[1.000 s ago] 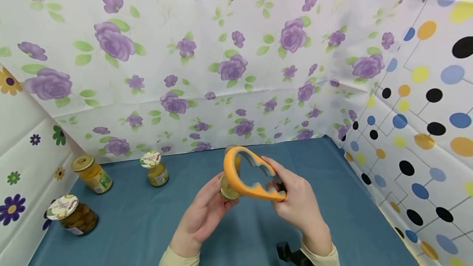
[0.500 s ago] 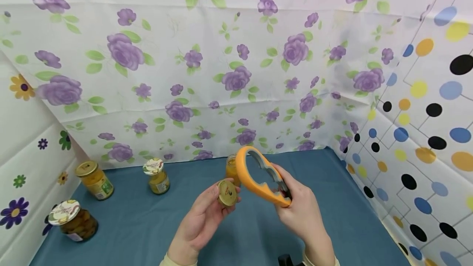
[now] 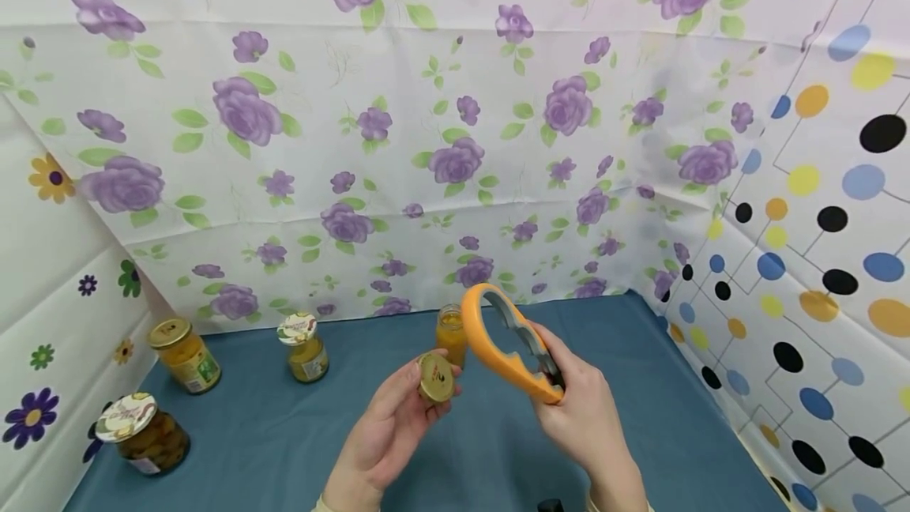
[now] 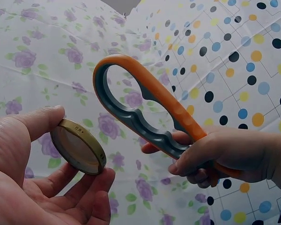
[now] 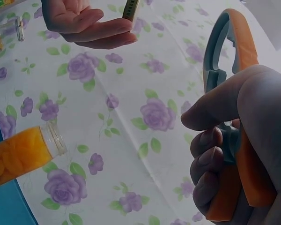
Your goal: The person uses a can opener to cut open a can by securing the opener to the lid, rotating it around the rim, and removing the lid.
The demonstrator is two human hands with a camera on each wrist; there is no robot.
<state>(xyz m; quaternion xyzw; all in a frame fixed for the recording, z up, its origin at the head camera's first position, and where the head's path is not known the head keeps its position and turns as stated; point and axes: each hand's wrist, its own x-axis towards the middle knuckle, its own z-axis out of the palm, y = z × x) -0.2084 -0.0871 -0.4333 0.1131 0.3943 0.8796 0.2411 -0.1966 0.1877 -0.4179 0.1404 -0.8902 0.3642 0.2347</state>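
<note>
My left hand [image 3: 389, 425] pinches a round gold jar lid [image 3: 437, 378] by its edge, between thumb and fingers. In the left wrist view the lid's hollow underside shows. My right hand [image 3: 586, 397] grips the narrow end of an orange and grey jar opener [image 3: 490, 342], its looped end pointing up and left. Behind the lid stands a glass jar [image 3: 450, 330] of orange fruit pieces, partly hidden by the left fingers and the opener. Its bare threaded mouth [image 5: 56, 138] shows in the right wrist view, with no hand on the jar.
To the left stand a jar with a gold lid [image 3: 186, 355], a dark-filled jar with a patterned lid [image 3: 145, 433] and a smaller yellow jar [image 3: 304, 346]. A blue cloth [image 3: 284, 449] covers the table. Flowered and dotted sheets [image 3: 455, 156] wall its back and sides.
The lid has come away from the opener and tilted its top toward the head camera. The opener has moved right, leaving the open fruit jar in sight.
</note>
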